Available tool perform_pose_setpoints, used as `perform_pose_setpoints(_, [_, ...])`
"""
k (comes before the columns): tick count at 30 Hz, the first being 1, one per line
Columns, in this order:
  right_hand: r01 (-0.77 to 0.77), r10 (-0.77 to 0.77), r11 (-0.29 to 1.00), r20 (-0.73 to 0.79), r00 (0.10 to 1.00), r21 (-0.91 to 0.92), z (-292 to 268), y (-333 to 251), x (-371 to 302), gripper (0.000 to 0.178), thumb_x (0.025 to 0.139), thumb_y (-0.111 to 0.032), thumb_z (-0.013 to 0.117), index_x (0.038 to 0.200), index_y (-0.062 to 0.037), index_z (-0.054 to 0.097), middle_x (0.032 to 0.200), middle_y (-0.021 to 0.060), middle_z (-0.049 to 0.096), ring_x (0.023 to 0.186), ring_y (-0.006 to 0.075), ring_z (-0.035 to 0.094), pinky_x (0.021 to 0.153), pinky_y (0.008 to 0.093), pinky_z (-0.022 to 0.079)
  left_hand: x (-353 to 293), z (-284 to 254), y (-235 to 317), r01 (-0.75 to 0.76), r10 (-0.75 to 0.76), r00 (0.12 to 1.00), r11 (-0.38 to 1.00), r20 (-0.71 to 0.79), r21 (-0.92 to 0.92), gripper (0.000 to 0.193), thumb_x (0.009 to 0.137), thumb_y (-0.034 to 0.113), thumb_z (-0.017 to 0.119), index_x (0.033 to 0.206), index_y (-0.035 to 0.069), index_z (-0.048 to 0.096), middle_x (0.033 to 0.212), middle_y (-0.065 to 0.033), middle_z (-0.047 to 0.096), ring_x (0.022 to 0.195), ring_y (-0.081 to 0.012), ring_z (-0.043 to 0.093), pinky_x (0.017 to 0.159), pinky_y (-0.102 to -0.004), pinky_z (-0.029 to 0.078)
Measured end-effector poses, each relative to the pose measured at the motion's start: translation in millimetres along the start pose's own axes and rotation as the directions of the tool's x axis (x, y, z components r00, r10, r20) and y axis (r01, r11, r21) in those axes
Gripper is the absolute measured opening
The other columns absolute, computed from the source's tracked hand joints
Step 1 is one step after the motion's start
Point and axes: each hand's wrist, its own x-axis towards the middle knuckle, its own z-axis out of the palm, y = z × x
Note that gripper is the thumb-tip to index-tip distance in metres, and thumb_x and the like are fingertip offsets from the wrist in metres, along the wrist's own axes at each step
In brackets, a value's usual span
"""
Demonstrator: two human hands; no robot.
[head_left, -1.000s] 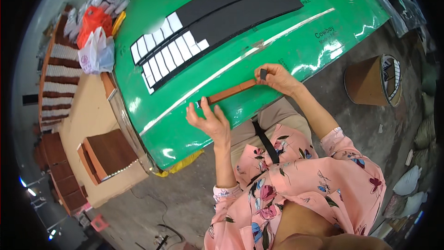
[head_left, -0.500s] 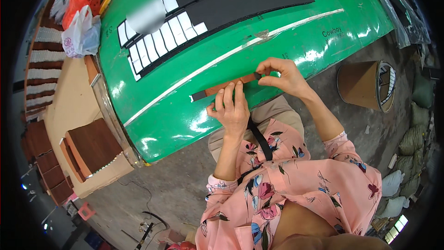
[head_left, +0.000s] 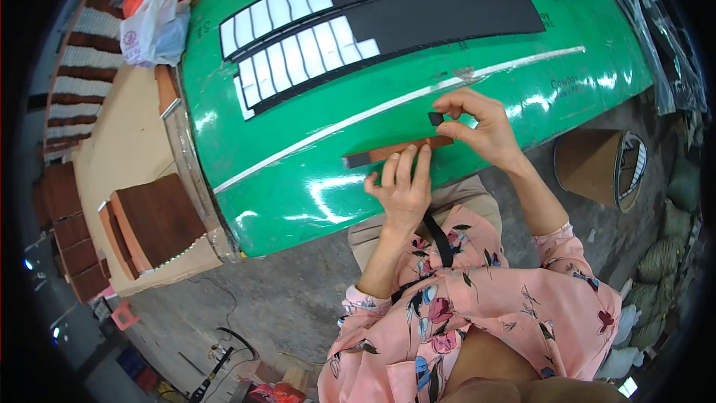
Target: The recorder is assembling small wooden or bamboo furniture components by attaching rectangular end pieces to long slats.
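A narrow brown strip (head_left: 388, 152) with a dark grey piece (head_left: 356, 160) at its left end lies on the green tabletop (head_left: 298, 201). My left hand (head_left: 403, 188) presses it down, fingertips on its near side and middle, thumb apart to the left. Just beyond the strip's right part, my right hand (head_left: 483, 128) pinches a small black square pad (head_left: 435, 119) between thumb and index finger, held clear of the strip. Farther back lie two long black sheets (head_left: 455, 22), their left parts covered with rows of white rectangles (head_left: 298, 52).
A white band (head_left: 328, 130) runs across the tabletop. At the left, brown panels (head_left: 160, 220) are stacked on a cardboard-coloured surface (head_left: 112, 130), near plastic bags (head_left: 155, 26). A round brown bin (head_left: 589, 168) stands on the floor at right. Clear plastic wrap (head_left: 664, 45) hangs at the far right.
My right hand has moved the small black pad off the strip's right end to just beyond the strip. The left hand stays on the strip. The whole view has shifted.
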Motion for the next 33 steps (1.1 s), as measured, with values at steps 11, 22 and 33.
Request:
perform_pose_setpoints(11, [-0.211, 0.229, 0.955, -0.066, 0.971, 0.207, 16.2, 19.5, 11.5, 0.024, 0.080, -0.003, 0.063, 0.103, -0.0024, 0.062, 0.093, 0.0006, 0.059, 0.087, 0.0099, 0.056, 0.077, 0.0239, 0.045, -0.5, -70.8, -77.4, -0.041, 0.022, 0.976, 0.996, -0.216, -0.084, 0.038, 0.072, 0.001, 0.064, 0.107, 0.014, 0.059, 0.109, -0.0072, 0.052, 0.098, -0.0251, 0.050, 0.082, -0.0398, 0.034])
perform_pose_setpoints(22, [-0.139, 0.285, 0.802, -0.167, 0.944, 0.580, 8.4, 82.6, -11.9, 0.024, 0.087, -0.004, 0.059, 0.111, -0.0020, 0.058, 0.099, 0.0019, 0.059, 0.088, 0.0092, 0.056, 0.082, 0.0263, 0.048, 51.6, -284.6, -283.8, 0.671, -0.303, 0.730, 0.486, -0.612, 0.560, 0.034, 0.082, 0.021, 0.060, 0.115, 0.011, 0.057, 0.119, -0.0154, 0.050, 0.109, -0.0330, 0.047, 0.088, -0.0456, 0.038])
perform_pose_setpoints(33, [-0.164, 0.324, 0.823, -0.212, 0.922, 0.544, 10.2, 64.2, -35.4, 0.026, 0.086, -0.004, 0.058, 0.111, -0.0003, 0.056, 0.100, 0.0061, 0.059, 0.091, 0.0128, 0.056, 0.081, 0.0283, 0.049, 37.0, -348.3, -408.9, 0.599, -0.665, 0.734, 0.535, -0.140, 0.596, 0.061, 0.081, 0.045, 0.059, 0.131, 0.013, 0.045, 0.112, -0.0158, 0.061, 0.102, -0.0360, 0.058, 0.085, -0.0432, 0.045])
